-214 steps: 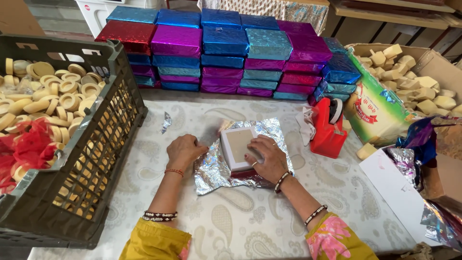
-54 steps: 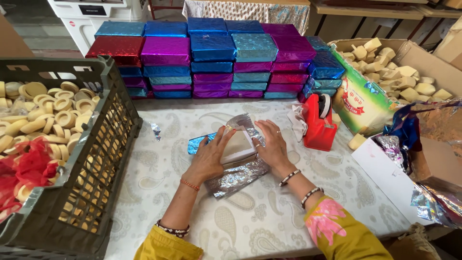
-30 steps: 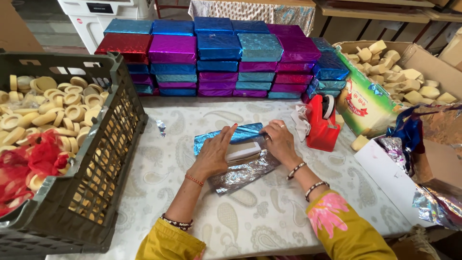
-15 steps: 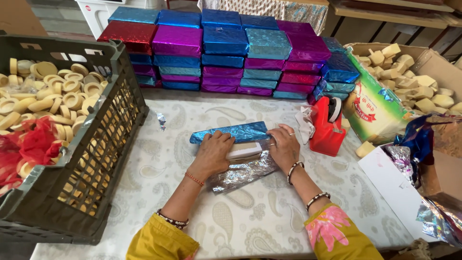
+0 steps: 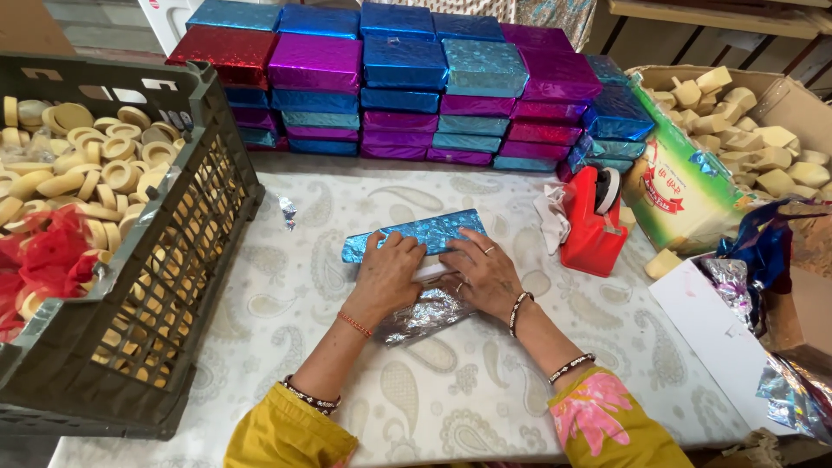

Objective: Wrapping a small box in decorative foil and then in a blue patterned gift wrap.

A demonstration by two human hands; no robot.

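Observation:
A flat rectangular box lies on the patterned tablecloth point(image 5: 286, 286), half wrapped in foil paper point(image 5: 414, 234) that is blue outside and silver inside. The far flap is folded over the box's top, blue side up. Crumpled silver foil point(image 5: 425, 316) sticks out toward me. My left hand point(image 5: 388, 276) presses flat on the left part of the box. Beside it, my right hand point(image 5: 484, 273) presses on the right part, fingers on the foil's edge. A strip of white box shows between them.
A dark plastic crate point(image 5: 186, 251) of pale round bars stands at left. Stacked foil-wrapped boxes point(image 5: 407, 78) in blue, purple and red line the back. A red tape dispenser point(image 5: 594, 221) stands right of my hands. Cardboard boxes point(image 5: 784, 104) with pale blocks and foil sheets point(image 5: 763, 251) sit at right.
The foil lay open around the bare box, silver side up. Both hands lifted the far flap and folded it over the top, and now they press it down.

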